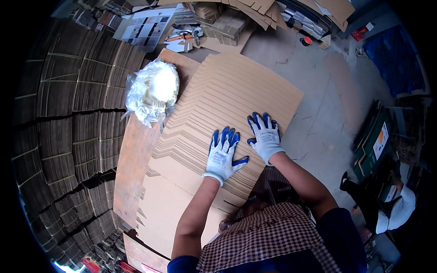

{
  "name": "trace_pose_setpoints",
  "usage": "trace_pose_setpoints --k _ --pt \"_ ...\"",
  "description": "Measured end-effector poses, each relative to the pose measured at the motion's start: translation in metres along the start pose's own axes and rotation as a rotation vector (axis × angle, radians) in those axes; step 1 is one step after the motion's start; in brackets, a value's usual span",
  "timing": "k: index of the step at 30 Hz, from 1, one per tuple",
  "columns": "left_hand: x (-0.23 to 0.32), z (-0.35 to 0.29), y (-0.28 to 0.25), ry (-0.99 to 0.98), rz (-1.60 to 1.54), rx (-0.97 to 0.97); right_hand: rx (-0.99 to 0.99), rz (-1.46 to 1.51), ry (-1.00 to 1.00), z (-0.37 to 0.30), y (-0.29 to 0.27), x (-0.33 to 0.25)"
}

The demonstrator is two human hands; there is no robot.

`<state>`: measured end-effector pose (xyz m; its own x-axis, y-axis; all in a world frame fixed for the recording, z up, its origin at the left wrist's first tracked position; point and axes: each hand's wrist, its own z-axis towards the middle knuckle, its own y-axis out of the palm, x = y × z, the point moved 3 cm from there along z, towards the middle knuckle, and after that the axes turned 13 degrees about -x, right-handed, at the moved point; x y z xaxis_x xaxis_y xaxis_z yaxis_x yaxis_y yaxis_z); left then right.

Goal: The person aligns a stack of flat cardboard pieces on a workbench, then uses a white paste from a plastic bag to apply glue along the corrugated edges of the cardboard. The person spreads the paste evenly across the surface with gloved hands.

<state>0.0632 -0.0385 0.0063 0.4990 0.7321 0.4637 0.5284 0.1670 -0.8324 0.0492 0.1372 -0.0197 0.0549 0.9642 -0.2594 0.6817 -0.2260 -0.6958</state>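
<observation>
A fanned-out stack of brown cardboard sheets [195,102] spreads before me, each sheet set back a little from the one above or below, so their edges form parallel ridges. My left hand [222,154] lies palm down on the sheets near the middle, fingers spread. Farther right, my right hand [265,136] rests on the same sheets close to their right edge, its fingers also apart. Both hands wear white gloves with blue fingertips. Neither grips a sheet. The near part of the cardboard runs under my left forearm and up to my checked apron [268,232].
A wooden board [136,164] lies under the cardboard's left side, with a roll in clear plastic wrap [154,88] on it. Tied cardboard bundles [59,100] are piled along the left. Another person [396,209] is at the right, near green boards [373,141].
</observation>
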Motion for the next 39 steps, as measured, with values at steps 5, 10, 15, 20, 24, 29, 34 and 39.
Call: trace_pose_setpoints --k 5,10,15,20,24,29,34,39 --pt "0.000 -0.001 0.001 0.003 -0.002 -0.013 0.035 0.013 0.005 0.001 0.005 0.002" --pt "-0.002 -0.004 0.002 0.004 0.005 -0.016 0.064 0.011 -0.015 -0.009 0.012 -0.009" --pt "-0.003 -0.010 0.002 0.010 0.014 -0.039 0.075 0.038 -0.032 -0.008 0.019 -0.004" --pt "-0.004 -0.014 0.002 -0.007 0.038 -0.056 0.065 0.044 -0.015 -0.008 0.017 -0.005" --pt "-0.004 -0.018 0.003 -0.021 0.041 -0.079 0.051 0.050 -0.009 -0.008 0.015 -0.004" --pt "-0.005 -0.021 0.005 -0.019 0.056 -0.067 0.022 0.048 0.010 -0.014 0.011 -0.013" --pt "-0.006 -0.021 0.007 0.004 0.055 -0.065 0.107 0.006 -0.001 -0.018 0.027 -0.018" --pt "-0.005 -0.023 0.007 -0.007 0.054 -0.074 0.098 0.019 -0.005 -0.016 0.030 -0.014"
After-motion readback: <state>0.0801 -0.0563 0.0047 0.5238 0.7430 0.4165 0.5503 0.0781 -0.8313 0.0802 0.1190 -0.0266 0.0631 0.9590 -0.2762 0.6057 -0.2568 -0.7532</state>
